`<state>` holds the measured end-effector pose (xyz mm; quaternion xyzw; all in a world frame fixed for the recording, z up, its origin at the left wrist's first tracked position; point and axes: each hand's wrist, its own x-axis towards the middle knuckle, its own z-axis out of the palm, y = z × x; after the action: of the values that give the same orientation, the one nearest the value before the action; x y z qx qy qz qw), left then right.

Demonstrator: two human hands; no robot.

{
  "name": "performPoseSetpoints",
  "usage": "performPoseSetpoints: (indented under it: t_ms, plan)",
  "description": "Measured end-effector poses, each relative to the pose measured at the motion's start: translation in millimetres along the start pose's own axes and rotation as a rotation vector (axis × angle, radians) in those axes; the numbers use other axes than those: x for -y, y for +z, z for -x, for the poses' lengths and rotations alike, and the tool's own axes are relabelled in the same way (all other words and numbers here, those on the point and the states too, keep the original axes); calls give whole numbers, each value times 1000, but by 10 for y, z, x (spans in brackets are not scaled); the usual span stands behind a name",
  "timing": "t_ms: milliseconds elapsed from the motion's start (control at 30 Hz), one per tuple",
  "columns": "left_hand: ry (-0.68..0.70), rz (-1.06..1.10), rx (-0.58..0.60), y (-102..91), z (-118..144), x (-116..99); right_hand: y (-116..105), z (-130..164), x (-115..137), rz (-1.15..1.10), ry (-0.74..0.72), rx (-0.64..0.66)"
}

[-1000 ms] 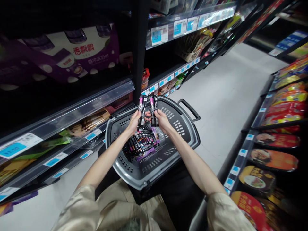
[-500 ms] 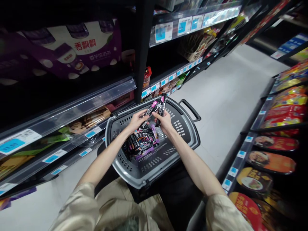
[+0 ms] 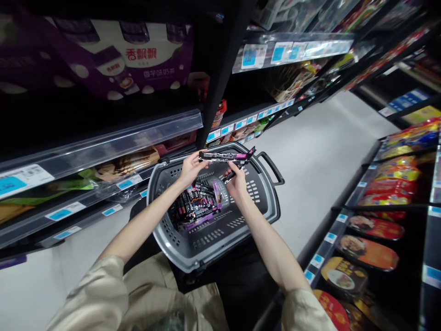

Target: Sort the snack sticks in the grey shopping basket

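Above a grey plastic shopping basket (image 3: 265,209), my left hand (image 3: 190,166) pinches one end of a long black and pink snack packet (image 3: 225,156) that lies level over the basket's far side. My right hand (image 3: 236,180) is just under that packet's right half and grips a second, shorter-looking dark packet (image 3: 228,177). A heap of several similar black, pink and purple packets (image 3: 196,205) lies in the basket's bottom.
Shelves with price tags (image 3: 24,177) run along the left, with purple drink cartons (image 3: 138,59) on top. A low shelf of red and orange food packs (image 3: 368,250) runs along the right. A pale aisle floor (image 3: 324,138) stretches ahead. The basket's black handle (image 3: 272,168) points away.
Both hands held the two packets upright a second ago. Now they have tipped them over: the left hand's packet lies level and the right hand has dropped below it. The view shifted slightly.
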<state>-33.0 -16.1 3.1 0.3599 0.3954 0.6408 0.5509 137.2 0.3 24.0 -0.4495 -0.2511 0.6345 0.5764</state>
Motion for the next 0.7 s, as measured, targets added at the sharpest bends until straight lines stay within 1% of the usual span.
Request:
performPoseSetpoints:
  t_ms: [167,300,433,700]
  plan:
    - [-14,71,20,-16,-15,3,17,15,15,38,-12,55]
    - [-24,80,15,-22,-21,10,25,27,22,-1,-8,47]
    - [-16,58,10,-26,-19,23,17,27,20,6,-9,55]
    - [2,43,13,-46,-28,63,36,42,41,-46,18,29]
